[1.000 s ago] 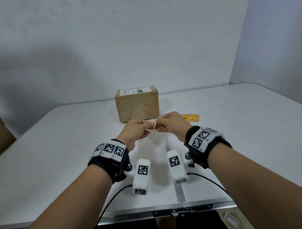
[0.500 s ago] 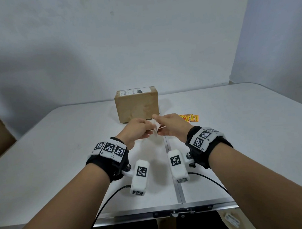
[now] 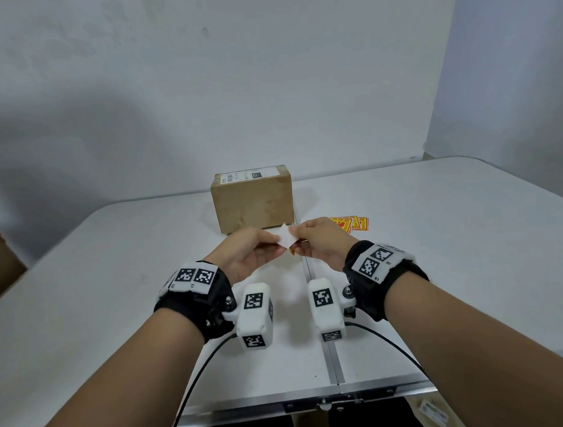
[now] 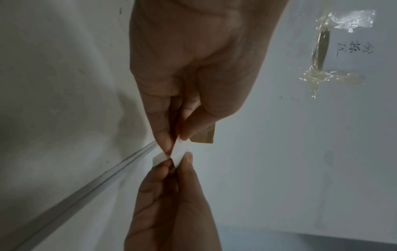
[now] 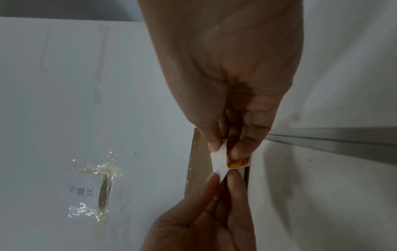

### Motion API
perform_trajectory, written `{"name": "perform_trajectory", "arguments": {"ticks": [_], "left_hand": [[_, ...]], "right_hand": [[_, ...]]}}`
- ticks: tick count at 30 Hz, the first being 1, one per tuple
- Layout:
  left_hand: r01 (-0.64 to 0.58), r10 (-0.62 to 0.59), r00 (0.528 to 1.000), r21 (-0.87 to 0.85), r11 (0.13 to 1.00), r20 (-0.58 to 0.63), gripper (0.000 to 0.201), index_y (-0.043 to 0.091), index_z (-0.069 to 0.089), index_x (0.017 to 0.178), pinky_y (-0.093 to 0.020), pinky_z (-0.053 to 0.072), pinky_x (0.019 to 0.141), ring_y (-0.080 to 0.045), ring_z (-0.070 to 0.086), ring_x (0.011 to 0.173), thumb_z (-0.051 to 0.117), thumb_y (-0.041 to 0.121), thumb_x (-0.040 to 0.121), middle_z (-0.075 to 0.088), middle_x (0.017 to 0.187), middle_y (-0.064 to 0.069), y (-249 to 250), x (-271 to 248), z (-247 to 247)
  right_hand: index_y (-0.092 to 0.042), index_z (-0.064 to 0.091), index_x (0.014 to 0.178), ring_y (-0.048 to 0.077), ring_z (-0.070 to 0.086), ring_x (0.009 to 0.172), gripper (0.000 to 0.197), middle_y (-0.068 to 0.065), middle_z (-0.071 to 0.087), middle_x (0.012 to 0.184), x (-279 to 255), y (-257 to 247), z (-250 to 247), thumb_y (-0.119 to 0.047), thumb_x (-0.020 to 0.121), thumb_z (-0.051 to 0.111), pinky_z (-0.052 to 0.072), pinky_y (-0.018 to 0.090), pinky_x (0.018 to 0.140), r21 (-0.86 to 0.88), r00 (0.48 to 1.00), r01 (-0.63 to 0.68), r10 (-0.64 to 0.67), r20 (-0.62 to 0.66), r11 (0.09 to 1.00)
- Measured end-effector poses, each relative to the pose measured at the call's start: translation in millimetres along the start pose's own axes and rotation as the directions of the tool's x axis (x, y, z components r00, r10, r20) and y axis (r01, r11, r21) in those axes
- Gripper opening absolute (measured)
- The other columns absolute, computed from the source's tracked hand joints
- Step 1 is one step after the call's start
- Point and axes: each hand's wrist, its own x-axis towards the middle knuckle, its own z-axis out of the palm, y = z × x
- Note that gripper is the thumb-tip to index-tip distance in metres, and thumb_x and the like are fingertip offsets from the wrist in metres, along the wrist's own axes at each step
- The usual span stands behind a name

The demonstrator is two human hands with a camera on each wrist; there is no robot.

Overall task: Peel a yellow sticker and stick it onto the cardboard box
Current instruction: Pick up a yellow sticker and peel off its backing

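A brown cardboard box (image 3: 252,203) stands upright on the white table (image 3: 100,283), just beyond my hands. Between the hands is a small sticker with a white backing (image 3: 286,239). My left hand (image 3: 276,243) pinches the white backing (image 5: 219,163) by one end. My right hand (image 3: 295,241) pinches the other end, where the yellow sticker (image 5: 236,163) shows under its fingertip. In the left wrist view the left hand (image 4: 178,141) grips the white strip (image 4: 179,151) from above. The right hand (image 5: 225,149) meets the other hand over the box edge (image 5: 194,163).
Several more yellow stickers (image 3: 350,224) lie in a pile on the table right of the box. A metal seam (image 3: 330,355) runs down the table's middle to its front edge. A brown cardboard object (image 3: 1,255) pokes in at the far left.
The hands have drawn slightly apart. More of the white backing now shows between them, and a yellow edge has appeared beneath it.
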Motion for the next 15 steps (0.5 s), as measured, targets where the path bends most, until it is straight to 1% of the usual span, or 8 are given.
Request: {"name": "perform_trajectory", "arguments": {"ticks": [3, 5, 6, 7, 8, 9, 12, 15], "left_hand": [[-0.03, 0.029, 0.999, 0.072, 0.997, 0.02, 0.015, -0.003, 0.065, 0.099, -0.026, 0.059, 0.078, -0.023, 0.067, 0.082, 0.052, -0.003, 0.091, 0.07, 0.094, -0.015, -0.9, 2.5, 3.0], [-0.067, 0.061, 0.997, 0.2, 0.978, 0.037, 0.017, 0.0, 0.064, 0.102, -0.027, 0.059, 0.081, -0.02, 0.067, 0.081, 0.056, 0.012, 0.094, 0.068, 0.094, -0.013, -1.6, 5.0, 5.4], [-0.089, 0.081, 0.996, 0.267, 0.96, 0.039, 0.019, 0.004, 0.066, 0.097, -0.028, 0.058, 0.083, -0.018, 0.066, 0.079, 0.058, 0.021, 0.094, 0.067, 0.091, -0.01, -2.1, 6.6, 6.4], [-0.114, 0.109, 0.993, 0.321, 0.94, 0.036, 0.02, 0.008, 0.067, 0.089, -0.028, 0.057, 0.084, -0.016, 0.065, 0.079, 0.06, 0.027, 0.093, 0.067, 0.088, -0.008, -2.6, 8.0, 7.7], [-0.143, 0.143, 0.989, 0.355, 0.924, 0.027, 0.022, 0.012, 0.065, 0.081, -0.027, 0.056, 0.083, -0.015, 0.063, 0.079, 0.06, 0.03, 0.092, 0.067, 0.087, -0.006, -3.5, 9.4, 8.5], [-0.169, 0.177, 0.984, 0.371, 0.913, 0.013, 0.022, 0.014, 0.063, 0.076, -0.025, 0.055, 0.079, -0.015, 0.062, 0.079, 0.061, 0.03, 0.092, 0.067, 0.087, -0.006, -4.6, 11.6, 8.9], [-0.198, 0.213, 0.977, 0.338, 0.92, -0.009, 0.02, 0.014, 0.061, 0.073, -0.018, 0.051, 0.067, -0.011, 0.056, 0.07, 0.063, 0.025, 0.091, 0.066, 0.084, -0.003, -7.9, 15.4, 8.5], [-0.209, 0.226, 0.974, 0.336, 0.918, -0.012, 0.019, 0.014, 0.06, 0.074, -0.018, 0.051, 0.066, -0.011, 0.057, 0.07, 0.062, 0.022, 0.092, 0.067, 0.085, -0.004, -10.3, 15.0, 9.1]], "right_hand": [[0.003, 0.06, 0.1, 0.015, 0.053, 0.055, 0.018, 0.017, 0.061, 0.082, 0.7, -0.9, 1.2, -0.013, 0.095, 0.053, 0.053, 0.017, 0.054, 0.024, 1.0, -0.001, 0.001, -0.021, 1.0], [0.003, 0.062, 0.103, 0.015, 0.056, 0.056, 0.02, 0.014, 0.062, 0.08, 1.5, -1.7, 1.5, -0.014, 0.094, 0.054, 0.054, 0.018, 0.058, -0.013, 1.0, 0.011, -0.011, -0.02, 1.0], [0.002, 0.062, 0.102, 0.015, 0.057, 0.056, 0.018, 0.012, 0.063, 0.078, 1.4, -2.5, 2.2, -0.013, 0.094, 0.055, 0.055, 0.02, 0.061, -0.034, 1.0, 0.018, -0.019, -0.015, 0.999], [0.001, 0.063, 0.099, 0.015, 0.058, 0.056, 0.016, 0.011, 0.063, 0.078, 1.3, -3.2, 2.9, -0.012, 0.093, 0.055, 0.055, 0.022, 0.065, -0.051, 1.0, 0.022, -0.023, -0.011, 0.998], [0.001, 0.063, 0.098, 0.016, 0.058, 0.057, 0.015, 0.013, 0.064, 0.081, 1.3, -3.9, 3.5, -0.01, 0.092, 0.054, 0.055, 0.024, 0.068, -0.062, 1.0, 0.023, -0.024, -0.012, 0.998], [0.003, 0.063, 0.099, 0.017, 0.059, 0.058, 0.017, 0.015, 0.064, 0.086, 1.6, -4.0, 3.7, -0.01, 0.092, 0.054, 0.056, 0.025, 0.069, -0.064, 1.0, 0.022, -0.023, -0.016, 0.998], [0.011, 0.06, 0.109, 0.02, 0.061, 0.061, 0.027, 0.02, 0.063, 0.096, 1.7, -3.8, 2.5, -0.009, 0.093, 0.053, 0.056, 0.025, 0.068, -0.048, 1.0, 0.006, -0.008, -0.031, 0.999], [0.013, 0.058, 0.114, 0.02, 0.062, 0.064, 0.031, 0.021, 0.062, 0.1, -0.7, -3.7, 1.9, -0.009, 0.093, 0.052, 0.056, 0.025, 0.069, -0.024, 1.0, -0.011, 0.011, -0.022, 1.0]]}}
